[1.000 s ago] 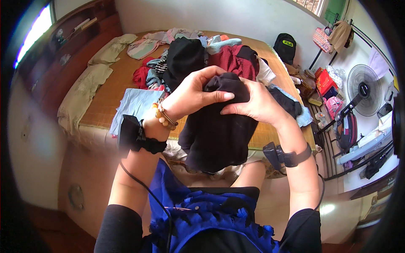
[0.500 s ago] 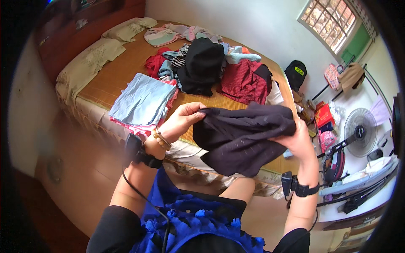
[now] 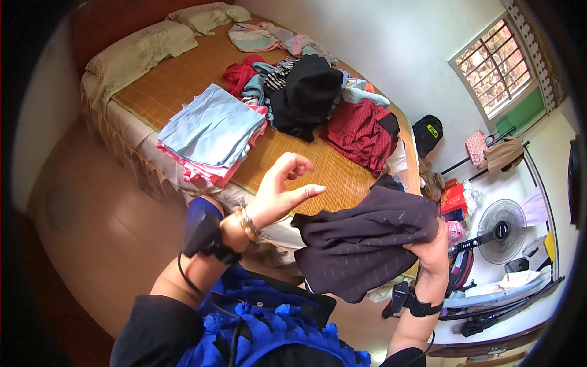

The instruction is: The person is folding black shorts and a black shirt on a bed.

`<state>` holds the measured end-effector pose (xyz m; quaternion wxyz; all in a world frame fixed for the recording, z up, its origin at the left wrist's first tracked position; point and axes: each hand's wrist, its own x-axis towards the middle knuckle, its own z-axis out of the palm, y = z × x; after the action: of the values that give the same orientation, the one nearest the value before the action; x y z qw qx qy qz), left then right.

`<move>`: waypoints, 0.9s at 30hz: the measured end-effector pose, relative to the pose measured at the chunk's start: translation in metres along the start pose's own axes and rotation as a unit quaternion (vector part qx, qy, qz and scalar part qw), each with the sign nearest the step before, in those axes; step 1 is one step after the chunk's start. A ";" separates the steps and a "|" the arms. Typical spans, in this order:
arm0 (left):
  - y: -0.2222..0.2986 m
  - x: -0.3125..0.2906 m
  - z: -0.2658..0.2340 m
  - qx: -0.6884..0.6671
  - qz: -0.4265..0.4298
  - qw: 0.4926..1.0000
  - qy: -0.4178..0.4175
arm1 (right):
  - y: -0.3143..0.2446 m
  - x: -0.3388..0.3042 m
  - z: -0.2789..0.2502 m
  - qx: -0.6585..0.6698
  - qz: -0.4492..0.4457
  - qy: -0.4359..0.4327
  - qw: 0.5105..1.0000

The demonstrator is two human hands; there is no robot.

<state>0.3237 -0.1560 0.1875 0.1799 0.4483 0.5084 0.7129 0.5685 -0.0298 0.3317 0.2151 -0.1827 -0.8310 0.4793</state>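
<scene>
A dark, faintly patterned garment [image 3: 361,244] hangs in front of me over the near edge of the bed. My right hand [image 3: 431,248] grips its right side, with some fingers hidden in the cloth. Just off the garment's upper left corner, my left hand [image 3: 288,189] is empty, its thumb and curled fingers apart. Folded light blue cloth [image 3: 211,125] tops a flat stack on the bed to the left, above pink and red pieces [image 3: 208,174]. Farther back lie a bunched black garment [image 3: 299,98] and a crumpled dark red patterned one [image 3: 361,134].
The bed [image 3: 153,92] has a woven mat and two pillows [image 3: 140,52] by the headboard. Pale clothes [image 3: 254,38] lie at its far side. On the right are a black backpack [image 3: 427,136], a standing fan [image 3: 501,231] and a rack [image 3: 532,165] with hanging things.
My left hand has let go of the dark garment and opened. The garment, still in my right hand, hangs lower and nearer to me. The view has shifted.
</scene>
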 end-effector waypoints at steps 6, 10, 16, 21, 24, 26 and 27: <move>0.058 -0.037 0.001 -0.084 0.036 0.965 -0.244 | -0.003 -0.003 0.011 0.004 0.013 0.006 1.000; 0.026 -0.037 0.018 0.075 0.115 0.983 -0.118 | -0.004 -0.005 0.018 -0.013 0.017 -0.007 1.000; 0.027 -0.040 0.027 0.109 0.104 0.969 -0.195 | -0.001 -0.012 0.016 -0.023 0.027 -0.020 0.999; 0.040 -0.030 -0.010 -0.060 -0.010 0.990 -0.127 | 0.005 -0.022 0.014 0.006 0.032 0.021 0.999; 0.053 -0.029 -0.027 -0.237 -0.103 0.962 -0.085 | 0.012 -0.029 0.007 -0.042 0.041 0.006 0.998; 0.040 -0.028 -0.034 -0.257 -0.061 0.960 -0.091 | 0.015 -0.031 0.009 -0.052 0.043 0.005 0.998; 0.038 -0.028 -0.034 -0.260 -0.042 0.960 -0.092 | 0.015 -0.030 0.011 -0.050 0.044 0.004 0.998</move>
<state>0.3176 -0.2110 0.2054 0.3661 0.4278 0.3052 0.7680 0.5894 -0.0462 0.3076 0.1873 -0.2315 -0.8445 0.4452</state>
